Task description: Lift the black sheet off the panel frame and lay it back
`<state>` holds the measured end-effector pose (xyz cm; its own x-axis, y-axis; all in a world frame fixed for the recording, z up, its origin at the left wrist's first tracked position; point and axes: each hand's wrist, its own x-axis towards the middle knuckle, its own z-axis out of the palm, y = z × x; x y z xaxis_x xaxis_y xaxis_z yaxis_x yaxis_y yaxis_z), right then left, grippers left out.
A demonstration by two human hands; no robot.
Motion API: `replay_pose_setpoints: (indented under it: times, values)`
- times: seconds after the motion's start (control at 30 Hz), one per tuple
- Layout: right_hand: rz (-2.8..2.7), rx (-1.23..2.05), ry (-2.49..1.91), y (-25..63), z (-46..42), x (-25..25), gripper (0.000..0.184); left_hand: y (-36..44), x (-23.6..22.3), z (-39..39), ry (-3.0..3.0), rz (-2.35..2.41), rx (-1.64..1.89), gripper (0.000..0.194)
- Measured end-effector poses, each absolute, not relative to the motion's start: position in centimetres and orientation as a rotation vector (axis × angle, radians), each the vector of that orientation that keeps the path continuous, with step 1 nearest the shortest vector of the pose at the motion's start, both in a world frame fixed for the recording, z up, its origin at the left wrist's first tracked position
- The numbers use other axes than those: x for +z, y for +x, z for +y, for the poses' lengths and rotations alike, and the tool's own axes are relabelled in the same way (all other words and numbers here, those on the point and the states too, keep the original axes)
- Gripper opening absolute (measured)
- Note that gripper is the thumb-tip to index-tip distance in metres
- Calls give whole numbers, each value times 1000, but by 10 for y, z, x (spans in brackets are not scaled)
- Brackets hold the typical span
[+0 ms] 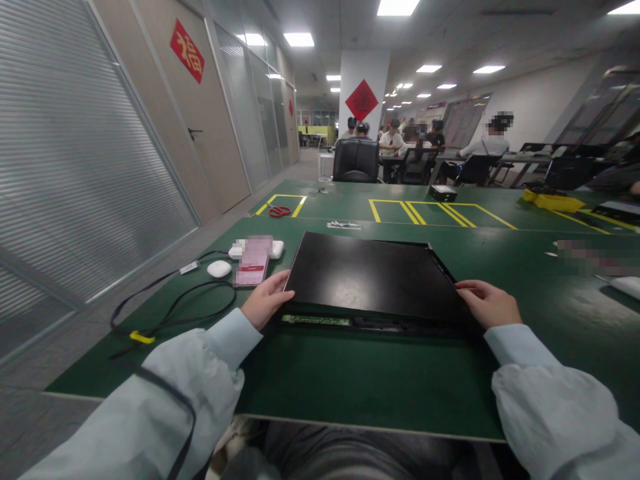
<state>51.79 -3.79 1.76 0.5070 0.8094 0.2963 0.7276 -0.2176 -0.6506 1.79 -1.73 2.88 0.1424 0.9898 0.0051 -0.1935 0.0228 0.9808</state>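
A flat black screen panel (360, 273) lies tilted over a shallow black frame (400, 325), whose near edge shows below it. Along that near edge runs a green circuit strip (316, 321). My left hand (266, 298) is closed on the panel's left edge, thumb on top. At the right side my right hand (489, 304) is closed, its fingers pinching the edge where panel and frame meet. Whether it grips the frame as well, I cannot tell. The panel hides most of the frame's inside.
Left on the green table (360, 380) are a phone (251, 263), a white rounded case (219, 269) and a black cord (170, 313). Farther back lie red scissors (279, 211), small white pieces (344, 225) and a black box (443, 193). Several people sit beyond a black chair (356, 160).
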Motion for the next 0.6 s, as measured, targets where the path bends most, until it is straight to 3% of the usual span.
replay_pose_setpoints:
  times: [0.6]
  values:
    - [-1257,150,-1976,517,-38,18,31,-1,5,0,1623,1397,1054,67]
